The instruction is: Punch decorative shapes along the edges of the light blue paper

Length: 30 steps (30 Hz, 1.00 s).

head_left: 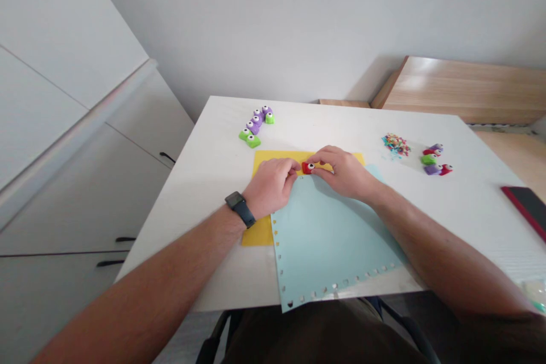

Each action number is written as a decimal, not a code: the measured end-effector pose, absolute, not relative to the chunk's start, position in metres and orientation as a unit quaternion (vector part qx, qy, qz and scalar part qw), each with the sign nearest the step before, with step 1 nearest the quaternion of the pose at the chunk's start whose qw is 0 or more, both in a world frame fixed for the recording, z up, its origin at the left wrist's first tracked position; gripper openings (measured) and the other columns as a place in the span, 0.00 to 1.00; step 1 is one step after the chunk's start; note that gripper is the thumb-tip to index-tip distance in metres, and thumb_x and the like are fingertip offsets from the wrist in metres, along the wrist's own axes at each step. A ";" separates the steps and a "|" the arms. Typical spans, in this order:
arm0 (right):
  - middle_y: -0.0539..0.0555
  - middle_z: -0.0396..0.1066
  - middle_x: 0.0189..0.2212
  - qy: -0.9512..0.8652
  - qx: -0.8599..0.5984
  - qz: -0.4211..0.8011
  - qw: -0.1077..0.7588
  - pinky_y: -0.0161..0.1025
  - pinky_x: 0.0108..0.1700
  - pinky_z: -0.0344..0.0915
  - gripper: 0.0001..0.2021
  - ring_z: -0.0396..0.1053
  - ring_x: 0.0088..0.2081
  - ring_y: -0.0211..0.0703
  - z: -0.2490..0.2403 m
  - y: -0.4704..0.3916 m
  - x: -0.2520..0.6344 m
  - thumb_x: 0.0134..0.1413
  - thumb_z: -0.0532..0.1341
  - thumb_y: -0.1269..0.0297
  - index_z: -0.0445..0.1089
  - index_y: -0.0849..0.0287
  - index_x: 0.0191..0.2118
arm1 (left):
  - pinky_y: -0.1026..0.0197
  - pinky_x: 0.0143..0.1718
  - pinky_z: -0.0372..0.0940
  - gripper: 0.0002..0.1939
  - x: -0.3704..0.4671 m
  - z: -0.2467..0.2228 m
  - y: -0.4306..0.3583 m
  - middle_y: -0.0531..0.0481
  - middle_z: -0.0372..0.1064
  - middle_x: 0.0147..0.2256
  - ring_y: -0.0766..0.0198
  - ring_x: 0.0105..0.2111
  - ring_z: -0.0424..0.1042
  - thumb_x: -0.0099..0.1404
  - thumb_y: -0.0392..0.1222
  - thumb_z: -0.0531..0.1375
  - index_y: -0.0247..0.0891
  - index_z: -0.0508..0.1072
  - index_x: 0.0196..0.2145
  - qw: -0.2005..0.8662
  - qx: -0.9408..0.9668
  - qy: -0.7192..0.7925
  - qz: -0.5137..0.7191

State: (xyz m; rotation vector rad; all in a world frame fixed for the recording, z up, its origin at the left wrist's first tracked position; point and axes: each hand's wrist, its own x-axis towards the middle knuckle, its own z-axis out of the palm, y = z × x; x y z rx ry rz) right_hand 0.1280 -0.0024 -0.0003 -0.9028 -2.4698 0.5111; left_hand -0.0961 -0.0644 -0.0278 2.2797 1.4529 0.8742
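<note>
A sheet of light blue paper (336, 227) lies over a sheet of yellow paper (258, 233). Small shaped holes run along the blue sheet's left and lower edges. At its far edge sits a small red craft punch (305, 168) with a white, dark-centred button. My right hand (341, 169) grips this punch between thumb and fingers. My left hand (275, 182), with a dark watch (240, 208) on its wrist, pinches the blue paper's far left corner, close beside the punch. The fingers partly cover the punch and the paper's edge.
Several purple and green punches (255, 124) stand at the back left of the white table (187, 182). To the right are a heap of coloured paper bits (396, 145) and more punches (433, 160). A red-edged dark device (526, 205) lies far right.
</note>
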 end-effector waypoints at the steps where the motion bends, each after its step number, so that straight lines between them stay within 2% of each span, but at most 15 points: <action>1: 0.57 0.77 0.41 -0.898 -0.326 0.186 0.230 0.44 0.48 0.68 0.09 0.72 0.42 0.45 -0.001 -0.002 0.128 0.63 0.63 0.71 0.78 0.58 0.46 | 0.52 0.43 0.68 0.07 -0.096 -0.028 -0.064 0.45 0.77 0.40 0.56 0.40 0.75 0.70 0.33 0.57 0.37 0.73 0.45 0.151 0.794 0.504 0.305; 23: 0.56 0.79 0.44 -0.916 -0.286 0.213 0.185 0.48 0.56 0.66 0.09 0.73 0.49 0.49 0.004 -0.009 0.132 0.64 0.63 0.69 0.78 0.55 0.47 | 0.51 0.44 0.68 0.08 -0.096 -0.030 -0.064 0.44 0.78 0.41 0.55 0.41 0.76 0.70 0.33 0.57 0.36 0.73 0.45 0.146 0.796 0.507 0.297; 26: 0.56 0.79 0.43 -0.910 -0.301 0.218 0.184 0.47 0.54 0.66 0.08 0.73 0.47 0.48 0.005 -0.010 0.130 0.65 0.62 0.67 0.78 0.56 0.46 | 0.50 0.44 0.68 0.08 -0.096 -0.029 -0.064 0.44 0.78 0.41 0.54 0.41 0.76 0.70 0.33 0.57 0.36 0.73 0.45 0.146 0.795 0.510 0.294; 30: 0.53 0.80 0.40 -0.884 -0.341 0.253 0.196 0.43 0.49 0.67 0.07 0.74 0.42 0.43 0.006 -0.012 0.126 0.66 0.62 0.67 0.79 0.56 0.40 | 0.50 0.45 0.68 0.08 -0.095 -0.030 -0.063 0.44 0.78 0.42 0.54 0.42 0.76 0.71 0.34 0.57 0.36 0.73 0.45 0.151 0.793 0.511 0.296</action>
